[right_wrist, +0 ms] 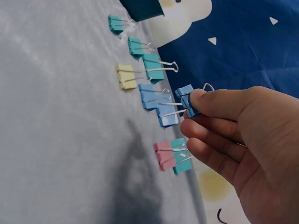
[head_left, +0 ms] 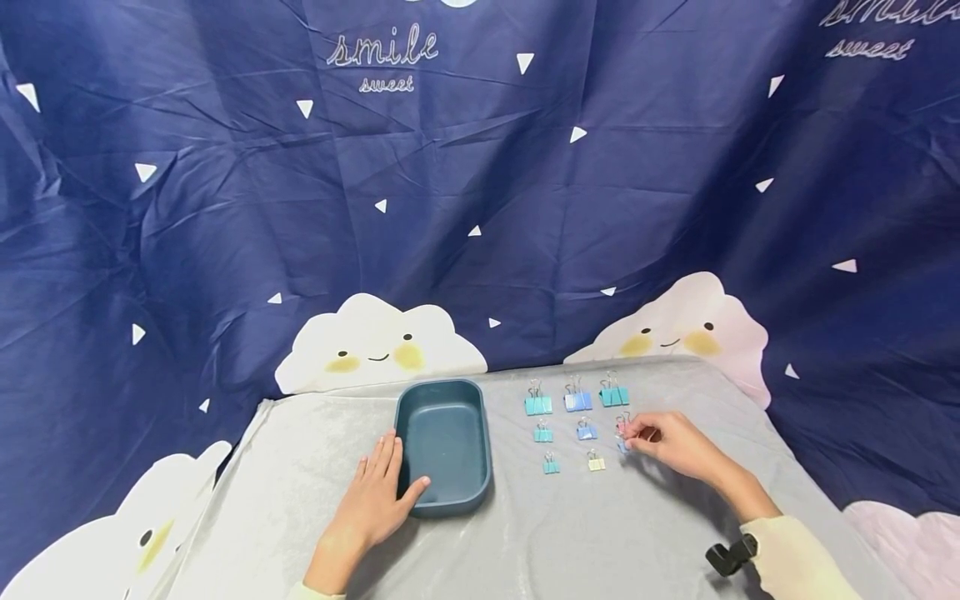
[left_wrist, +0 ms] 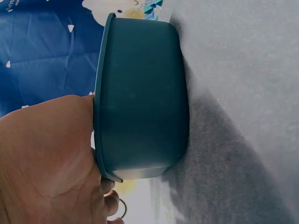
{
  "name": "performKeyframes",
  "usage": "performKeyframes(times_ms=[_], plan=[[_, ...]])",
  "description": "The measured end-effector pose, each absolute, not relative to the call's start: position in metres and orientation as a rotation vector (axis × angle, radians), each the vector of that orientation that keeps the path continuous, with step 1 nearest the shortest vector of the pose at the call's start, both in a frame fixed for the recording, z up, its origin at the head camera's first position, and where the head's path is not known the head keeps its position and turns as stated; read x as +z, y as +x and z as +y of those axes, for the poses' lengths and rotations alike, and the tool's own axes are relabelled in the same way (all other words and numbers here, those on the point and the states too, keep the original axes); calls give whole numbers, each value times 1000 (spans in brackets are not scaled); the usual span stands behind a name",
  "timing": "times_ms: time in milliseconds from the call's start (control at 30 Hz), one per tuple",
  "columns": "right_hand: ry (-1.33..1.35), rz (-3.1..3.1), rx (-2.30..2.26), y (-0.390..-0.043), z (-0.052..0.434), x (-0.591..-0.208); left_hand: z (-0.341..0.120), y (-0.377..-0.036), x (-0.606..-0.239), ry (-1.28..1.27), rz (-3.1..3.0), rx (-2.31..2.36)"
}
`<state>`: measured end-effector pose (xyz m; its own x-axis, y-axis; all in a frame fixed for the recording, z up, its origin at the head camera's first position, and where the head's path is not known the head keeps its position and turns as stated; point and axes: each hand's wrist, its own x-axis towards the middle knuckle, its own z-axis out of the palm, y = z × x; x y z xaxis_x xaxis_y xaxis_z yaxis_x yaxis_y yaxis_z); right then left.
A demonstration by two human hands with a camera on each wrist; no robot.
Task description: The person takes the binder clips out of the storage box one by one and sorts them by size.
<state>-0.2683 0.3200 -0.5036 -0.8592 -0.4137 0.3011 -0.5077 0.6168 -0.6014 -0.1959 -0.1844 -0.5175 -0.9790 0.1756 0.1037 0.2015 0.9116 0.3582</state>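
My right hand (head_left: 678, 454) pinches a small blue binder clip (right_wrist: 185, 92) between thumb and fingers, just above the cloth. Part of that clip is hidden by the thumb. A pink binder clip (right_wrist: 163, 155) lies close by, at the right end of the middle row. On the left, my left hand (head_left: 371, 504) rests against the rim of a dark teal rectangular container (head_left: 447, 450), its fingers extended along the left side and the thumb over the near-left corner. The left wrist view shows the palm beside the container's outer wall (left_wrist: 140, 93).
Right of the container, binder clips lie in rows: large teal (head_left: 538, 406) and blue (head_left: 578, 402) ones at the back, smaller ones nearer, including a yellow clip (head_left: 596, 463). Grey cloth (head_left: 540, 542) covers the table. A dark blue curtain (head_left: 450, 167) hangs behind.
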Motion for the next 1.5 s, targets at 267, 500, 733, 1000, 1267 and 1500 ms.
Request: performKeyframes(times_ms=[267, 500, 733, 1000, 1267, 1500], plan=[[702, -2719, 1040, -264, 332, -518, -183, -195, -516, -287, -3033, -565], [603, -2767, 931, -266, 337, -530, -183, -195, -516, -284, -3027, -569], [540, -2761, 888, -268, 339, -544, -182, -194, -516, -280, -3031, -572], [511, -2738, 915, -267, 339, -550, -182, -196, -515, -293, -3025, -575], [498, -2745, 955, -265, 340, -551, -182, -196, -517, -299, -3011, -602], [502, -2713, 903, -262, 340, -548, -184, -194, -516, -297, -3048, -620]])
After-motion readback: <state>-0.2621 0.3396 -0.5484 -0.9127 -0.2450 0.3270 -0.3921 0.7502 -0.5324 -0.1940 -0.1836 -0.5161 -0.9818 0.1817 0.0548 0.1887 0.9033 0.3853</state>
